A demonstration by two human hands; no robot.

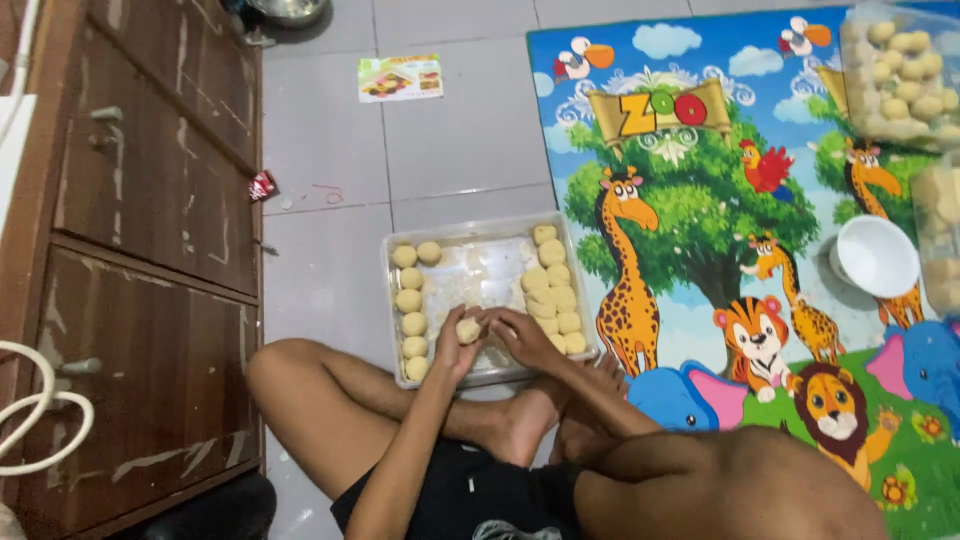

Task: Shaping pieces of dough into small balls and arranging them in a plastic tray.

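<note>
Dough ball (468, 330), pale and round, sits over the near middle of the tray (392, 300), pinched between both hands. I judge it light, soft and easily dented, best cupped around its sides, not squeezed. Left of the tray: a brown cabinet (150, 200). Left hand (452, 352): grip closed around the ball from below. Right hand (520, 335): fingertips pressed on the ball's side. Rows of dough balls (410, 300) line the tray's edges, crowding the hands. Right of the tray: animal play mat (700, 200), white bowl (878, 256).
</note>
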